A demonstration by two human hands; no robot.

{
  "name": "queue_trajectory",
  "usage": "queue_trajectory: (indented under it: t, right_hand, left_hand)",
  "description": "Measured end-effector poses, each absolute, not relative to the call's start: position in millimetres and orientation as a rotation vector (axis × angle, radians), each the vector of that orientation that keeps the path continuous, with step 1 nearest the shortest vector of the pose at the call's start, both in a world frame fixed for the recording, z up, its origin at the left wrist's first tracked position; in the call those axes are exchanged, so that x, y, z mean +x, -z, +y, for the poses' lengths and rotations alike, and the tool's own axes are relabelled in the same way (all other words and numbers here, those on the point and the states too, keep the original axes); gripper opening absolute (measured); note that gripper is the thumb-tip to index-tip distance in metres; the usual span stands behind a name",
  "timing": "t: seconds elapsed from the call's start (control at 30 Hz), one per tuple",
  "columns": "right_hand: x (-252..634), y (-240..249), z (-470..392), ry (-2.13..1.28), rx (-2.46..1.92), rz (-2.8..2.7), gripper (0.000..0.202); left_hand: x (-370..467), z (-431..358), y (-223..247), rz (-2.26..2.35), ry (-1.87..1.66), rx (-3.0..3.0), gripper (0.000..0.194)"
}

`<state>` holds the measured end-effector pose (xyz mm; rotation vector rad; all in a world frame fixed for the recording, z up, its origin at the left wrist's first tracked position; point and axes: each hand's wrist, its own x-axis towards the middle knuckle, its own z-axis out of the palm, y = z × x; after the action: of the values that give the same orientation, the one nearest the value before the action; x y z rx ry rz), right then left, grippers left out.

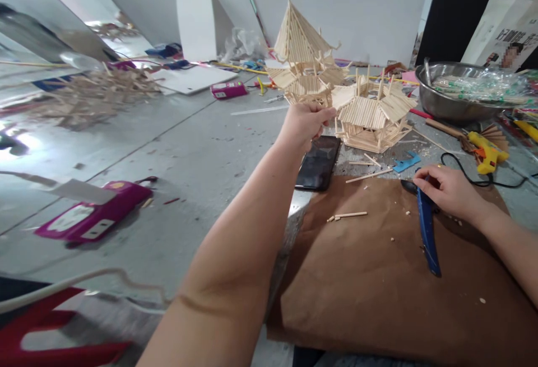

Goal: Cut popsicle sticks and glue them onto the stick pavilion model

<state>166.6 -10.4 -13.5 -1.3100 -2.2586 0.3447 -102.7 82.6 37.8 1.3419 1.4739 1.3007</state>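
Note:
My left hand reaches forward with thumb and fingers pinched at the near-left roof edge of a small pavilion model built of thin wooden sticks. Behind it stands a taller stick-built tower with a pointed roof. My right hand is closed around the upper end of a blue-handled tool over the brown paper. The tool's dark head is partly hidden by my fingers. Short cut sticks lie on the paper. A dark phone rests below my left hand.
At right stand a steel bowl of wrapped sticks and a yellow glue gun with its black cord. A blue plastic piece lies near my right hand. Purple power strips and a pile of sticks are at left.

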Motion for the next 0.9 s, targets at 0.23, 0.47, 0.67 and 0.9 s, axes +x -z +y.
queue_trajectory:
  t: [0.23, 0.47, 0.67, 0.9]
  right_hand:
    - [158.5, 5.7, -11.2, -0.945, -1.200, -1.685, 0.034]
    - [155.6, -1.0, -17.1, -0.965, -1.144, -1.708, 0.022]
    - [155.5, -1.5, -18.6, -0.934, -1.132, -1.718, 0.024]
    - [159.4, -4.2, -16.8, -0.714, -1.240, -1.862, 0.030]
  left_hand:
    - [-37.2, 29.1, -44.3, 1.144, -0.977, 1.730, 0.016]
    - [-14.9, 11.0, -29.2, 1.016, -0.786, 1.869, 0.015]
    - [-14.5, 11.8, -27.2, 0.982, -0.753, 1.971, 0.014]
    - [-12.5, 10.5, -21.8, 0.965, -0.765, 1.992, 0.014]
